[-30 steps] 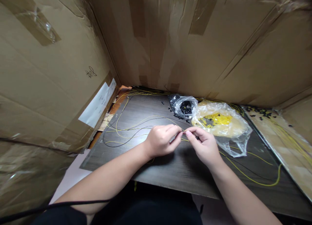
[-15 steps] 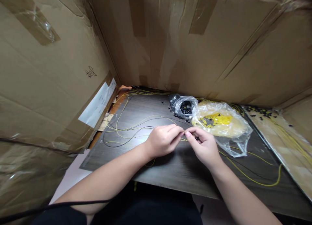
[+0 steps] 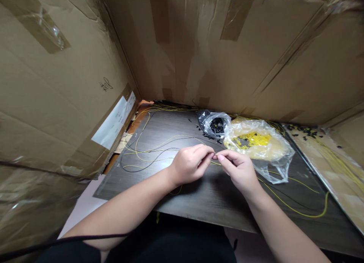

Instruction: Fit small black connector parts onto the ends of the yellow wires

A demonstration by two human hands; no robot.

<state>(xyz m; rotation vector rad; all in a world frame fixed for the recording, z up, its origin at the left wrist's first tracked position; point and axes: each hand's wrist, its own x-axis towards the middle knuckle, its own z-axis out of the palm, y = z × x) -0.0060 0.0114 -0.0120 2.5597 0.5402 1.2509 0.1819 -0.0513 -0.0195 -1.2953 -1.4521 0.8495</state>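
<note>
- My left hand (image 3: 189,164) and right hand (image 3: 237,169) are both pinched at the fingertips, on what looks like a thin wire (image 3: 215,154) between them, over the dark board (image 3: 199,202); its end is too small to make out
- If either pinch slackens, it could slip away
- My right wrist could snag the yellow wire (image 3: 325,208) beside it
- Brushing the plastic bag (image 3: 275,152) could spill its yellow pieces (image 3: 257,139)

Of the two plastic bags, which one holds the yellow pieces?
The larger bag, on the right; the smaller bag to its left holds black pieces instead.
</note>
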